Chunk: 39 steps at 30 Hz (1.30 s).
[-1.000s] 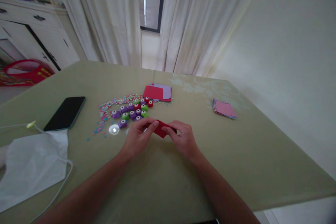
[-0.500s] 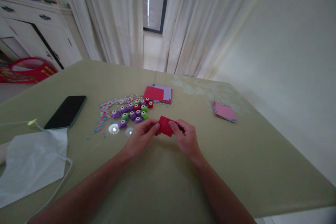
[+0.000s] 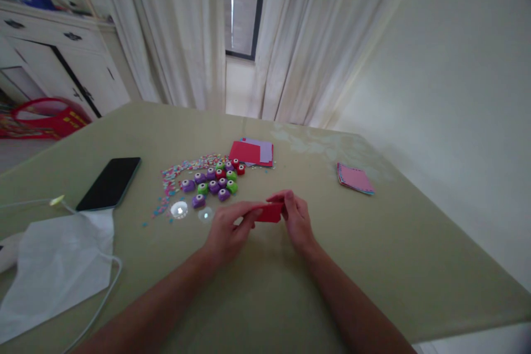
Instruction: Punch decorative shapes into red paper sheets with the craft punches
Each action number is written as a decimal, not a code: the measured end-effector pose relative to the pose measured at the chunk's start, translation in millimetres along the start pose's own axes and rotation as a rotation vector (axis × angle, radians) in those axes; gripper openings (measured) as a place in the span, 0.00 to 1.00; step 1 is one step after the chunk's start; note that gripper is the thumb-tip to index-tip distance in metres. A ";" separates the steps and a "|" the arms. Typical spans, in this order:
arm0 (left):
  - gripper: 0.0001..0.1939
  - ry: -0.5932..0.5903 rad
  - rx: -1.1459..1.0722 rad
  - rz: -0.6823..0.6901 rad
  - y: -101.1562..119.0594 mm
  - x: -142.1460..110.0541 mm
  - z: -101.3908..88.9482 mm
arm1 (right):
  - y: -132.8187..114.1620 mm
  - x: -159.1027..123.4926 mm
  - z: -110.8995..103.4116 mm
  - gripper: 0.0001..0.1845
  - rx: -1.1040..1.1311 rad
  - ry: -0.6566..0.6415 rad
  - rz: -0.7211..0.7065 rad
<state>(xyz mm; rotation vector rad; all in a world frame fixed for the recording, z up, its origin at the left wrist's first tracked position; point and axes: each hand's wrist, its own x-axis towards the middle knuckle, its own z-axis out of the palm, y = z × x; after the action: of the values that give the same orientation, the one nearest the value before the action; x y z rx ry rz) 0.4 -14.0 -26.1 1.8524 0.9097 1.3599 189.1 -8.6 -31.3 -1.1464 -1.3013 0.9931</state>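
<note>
Between my hands, above the table, is a small folded piece of red paper (image 3: 269,213), tilted so that one narrow face points towards me. My left hand (image 3: 232,227) pinches its left end between thumb and fingers. At its right end, the fingers of my right hand (image 3: 295,218) are closed on the edge. Just beyond lie several purple, green and red beads with eye-like dots (image 3: 213,187). Two clear round discs, one a bright ridged disc (image 3: 179,209) and one a duller disc (image 3: 206,214), rest left of my left hand.
Tiny pastel pieces (image 3: 170,177) are scattered behind the beads. Beyond them is a stack of red and lilac paper (image 3: 245,152); a pink paper stack (image 3: 357,178) lies right. On the left are a black phone (image 3: 110,182), a white sheet (image 3: 62,265) and a white cable (image 3: 102,301).
The red paper has turned from showing its broad face to showing a narrow face. My right fingers have shifted up along its edge, and the view has tilted slightly.
</note>
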 end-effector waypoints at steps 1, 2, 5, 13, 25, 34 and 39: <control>0.10 0.020 0.059 0.152 1.1 -1.5 -1.1 | 2.6 2.7 3.2 0.37 0.001 0.036 -0.027; 0.11 0.034 0.109 0.295 2.5 -3.1 -2.2 | 4.6 6.4 7.3 0.36 -0.030 0.039 -0.058; 0.15 0.040 0.236 0.607 9.4 -8.9 -5.7 | 5.1 22.7 25.4 0.23 -0.298 -0.164 -0.218; 0.17 -0.009 0.176 0.631 19.3 -20.1 -0.1 | -5.2 56.0 82.0 0.12 -0.895 -0.517 -0.538; 0.15 0.378 -0.547 -0.383 3.2 11.7 -2.3 | -7.1 -15.0 7.5 0.21 -0.314 -0.099 -0.034; 0.15 0.240 -0.598 -0.568 -10.1 7.1 -4.4 | -13.0 -5.9 4.7 0.26 0.210 -0.119 0.304; 0.18 0.233 -0.618 -0.694 -8.1 9.9 -5.7 | -14.8 -6.2 4.1 0.27 0.291 -0.115 0.352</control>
<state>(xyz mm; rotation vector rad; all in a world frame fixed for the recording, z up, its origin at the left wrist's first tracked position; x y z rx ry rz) -4.1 -0.8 -26.4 0.8136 0.9758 1.2193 183.6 -17.2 -18.3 -1.1231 -1.0168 1.4736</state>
